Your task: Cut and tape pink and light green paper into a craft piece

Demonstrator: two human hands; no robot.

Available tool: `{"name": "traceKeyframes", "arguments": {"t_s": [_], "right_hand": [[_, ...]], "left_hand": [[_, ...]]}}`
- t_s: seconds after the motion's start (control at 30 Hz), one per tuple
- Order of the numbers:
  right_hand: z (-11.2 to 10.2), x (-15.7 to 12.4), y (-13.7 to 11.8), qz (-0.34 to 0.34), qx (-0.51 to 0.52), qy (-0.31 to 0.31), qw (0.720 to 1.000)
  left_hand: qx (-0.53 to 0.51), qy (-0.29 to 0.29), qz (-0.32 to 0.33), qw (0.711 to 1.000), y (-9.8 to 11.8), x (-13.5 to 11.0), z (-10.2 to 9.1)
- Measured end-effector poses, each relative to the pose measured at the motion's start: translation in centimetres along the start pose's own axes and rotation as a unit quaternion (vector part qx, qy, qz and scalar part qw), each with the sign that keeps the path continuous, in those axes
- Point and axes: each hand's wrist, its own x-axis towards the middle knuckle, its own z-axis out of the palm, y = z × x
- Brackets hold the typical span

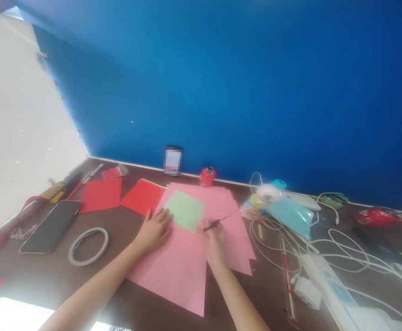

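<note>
A light green square of paper [184, 211] lies on several overlapping pink sheets [173, 276]. My left hand [154, 230] rests flat with fingers spread on the pink paper, its fingertips at the green square's left edge. My right hand [215, 241] is closed around a thin pen [212, 225] with a dark grip, slanting up to the right. Its lower end is near the green square's lower right corner; blur hides whether it touches. Left of the pink sheets are a red folded paper [143, 196] and a red square of paper [100, 195].
A phone [51, 226] and a tape roll [88, 247] lie at left. By the blue wall stand a red cup-like object [207, 176] and a small framed card [172, 161]. White cables [352, 250], a power strip [328, 280] and a light blue packet [292, 214] crowd the right side.
</note>
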Motion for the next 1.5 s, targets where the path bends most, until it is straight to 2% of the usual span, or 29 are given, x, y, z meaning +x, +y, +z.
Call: {"name": "traceKeyframes", "arguments": {"t_s": [0.17,0.27,0.43,0.6,0.67,0.77,0.8,0.87,0.93,1.0,1.17,1.23,1.3,1.37,1.43,1.5], "right_hand": [[0.1,-0.1,0.1,0.058,0.034,-0.002,0.998],[0.0,-0.1,0.3,0.078,0.051,0.001,0.996],[0.0,-0.1,0.7,0.082,0.054,-0.002,0.995],[-0.2,0.0,1.0,0.067,0.044,-0.012,0.997],[-0.3,0.0,1.1,0.059,0.033,-0.014,0.998],[-0.4,0.1,1.4,0.057,0.027,-0.018,0.998],[-0.4,0.1,1.4,0.055,0.024,-0.019,0.998],[-0.5,0.1,1.6,0.048,0.018,-0.021,0.998],[-0.5,0.2,1.7,0.042,0.014,-0.024,0.999],[-0.6,0.2,1.8,0.043,0.015,-0.033,0.998],[-0.5,0.0,1.6,0.047,-0.002,-0.048,0.998],[-0.5,0.0,1.4,0.026,-0.034,-0.047,0.998],[-0.4,-0.1,1.3,-0.012,-0.06,-0.031,0.998],[-0.4,-0.1,1.1,-0.041,-0.069,-0.013,0.997],[-0.3,-0.1,0.8,-0.045,-0.065,-0.009,0.997],[-0.2,-0.1,0.4,-0.028,-0.06,-0.022,0.998]], "left_hand": [[-0.122,0.056,-0.04,0.99,-0.1,0.5,-0.5],[-0.217,0.081,-0.11,0.967,-0.2,0.5,-0.8],[-0.303,0.119,-0.197,0.925,-0.7,0.5,-1.6],[-0.399,0.159,-0.271,0.861,-1.0,0.7,-2.6],[-0.469,0.158,-0.298,0.816,-0.9,0.8,-3.1],[-0.583,0.142,-0.331,0.728,-0.8,0.9,-3.8],[-0.603,0.139,-0.338,0.709,-0.8,0.9,-4.1],[-0.617,0.134,-0.345,0.695,-0.9,0.8,-4.4],[-0.623,0.115,-0.343,0.694,-1.1,0.8,-4.5],[-0.62,0.081,-0.336,0.705,-1.3,0.8,-4.2],[-0.537,0.036,-0.309,0.784,-1.4,1.0,-3.0],[-0.524,0.022,-0.282,0.803,-1.4,1.1,-2.7],[-0.515,0.04,-0.243,0.821,-1.4,1.1,-2.7],[-0.499,0.086,-0.212,0.836,-1.5,1.2,-2.8],[-0.479,0.133,-0.205,0.843,-1.6,1.2,-3.0],[-0.473,0.149,-0.209,0.843,-1.8,1.2,-3.1]]}}
